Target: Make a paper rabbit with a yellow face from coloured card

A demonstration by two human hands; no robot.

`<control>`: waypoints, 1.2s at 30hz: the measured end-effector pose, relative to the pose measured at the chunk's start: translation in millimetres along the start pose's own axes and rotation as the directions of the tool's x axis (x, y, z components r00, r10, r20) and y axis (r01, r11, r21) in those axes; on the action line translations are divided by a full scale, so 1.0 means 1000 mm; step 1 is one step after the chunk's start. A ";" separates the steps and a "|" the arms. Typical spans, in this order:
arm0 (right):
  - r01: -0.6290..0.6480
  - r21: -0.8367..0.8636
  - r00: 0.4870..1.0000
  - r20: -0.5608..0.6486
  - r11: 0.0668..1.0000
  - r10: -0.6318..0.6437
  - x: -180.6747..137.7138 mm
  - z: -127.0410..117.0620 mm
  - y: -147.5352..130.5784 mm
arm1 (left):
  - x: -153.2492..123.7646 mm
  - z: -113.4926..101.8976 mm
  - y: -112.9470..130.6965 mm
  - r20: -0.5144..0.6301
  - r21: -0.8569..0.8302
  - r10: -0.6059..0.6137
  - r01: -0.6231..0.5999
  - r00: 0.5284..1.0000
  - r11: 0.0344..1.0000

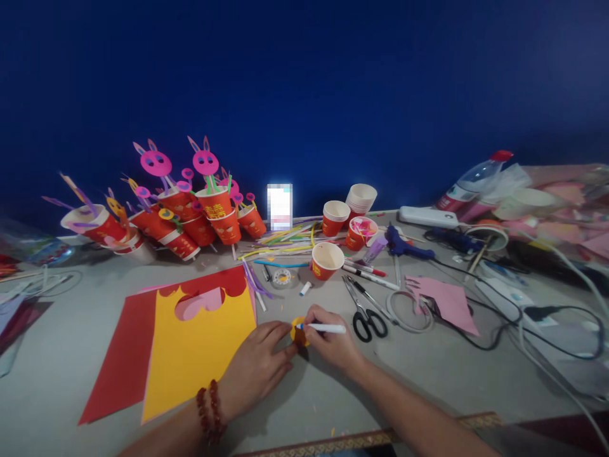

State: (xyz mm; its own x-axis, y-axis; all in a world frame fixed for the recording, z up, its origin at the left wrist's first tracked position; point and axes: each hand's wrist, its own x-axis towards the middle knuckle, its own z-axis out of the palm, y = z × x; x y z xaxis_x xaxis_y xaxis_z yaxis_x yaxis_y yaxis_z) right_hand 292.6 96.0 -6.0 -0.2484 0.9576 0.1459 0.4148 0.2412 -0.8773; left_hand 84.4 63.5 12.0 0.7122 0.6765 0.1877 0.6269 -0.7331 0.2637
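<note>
My right hand (330, 346) is closed around a white marker (324, 328), its tip pointing left onto a small round yellow-orange paper piece (299, 331) lying on the grey table (404, 374). My left hand (259, 365), with a bead bracelet on the wrist, lies on the table with its fingertips pressing the left side of that piece. A yellow paper sheet (197, 352) lies just left of my left hand, on top of a red sheet (124, 355).
Black-handled scissors (365, 314) lie right of my hand, with a tape ring (409, 311), pink paper (450, 304), a blue glue gun (404, 246) and cables. Red paper cups (327, 260) and decorated cups (190, 219) stand along the back, with coloured strips, pens and a bottle (469, 181).
</note>
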 end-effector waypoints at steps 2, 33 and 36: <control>0.004 -0.007 1.000 -0.002 1.000 -0.004 0.000 0.000 0.000 | 0.000 0.000 0.000 -0.004 -0.002 -0.003 0.003 1.000 1.000; 0.008 0.009 1.000 -0.003 1.000 -0.008 -0.001 0.001 0.000 | 0.001 -0.001 0.001 -0.002 -0.001 -0.004 0.004 1.000 1.000; 0.000 0.025 1.000 -0.010 1.000 0.000 -0.001 0.000 -0.001 | 0.000 -0.001 0.001 -0.006 0.008 -0.003 0.003 1.000 1.000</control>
State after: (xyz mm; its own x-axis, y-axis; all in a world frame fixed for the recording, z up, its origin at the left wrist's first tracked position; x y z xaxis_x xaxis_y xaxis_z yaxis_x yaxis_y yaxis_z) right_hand 292.3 94.5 -5.6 -0.2392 0.9593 0.1504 0.3930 0.2372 -0.8884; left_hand 84.9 63.4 13.4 0.7084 0.6791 0.1923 0.6317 -0.7316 0.2563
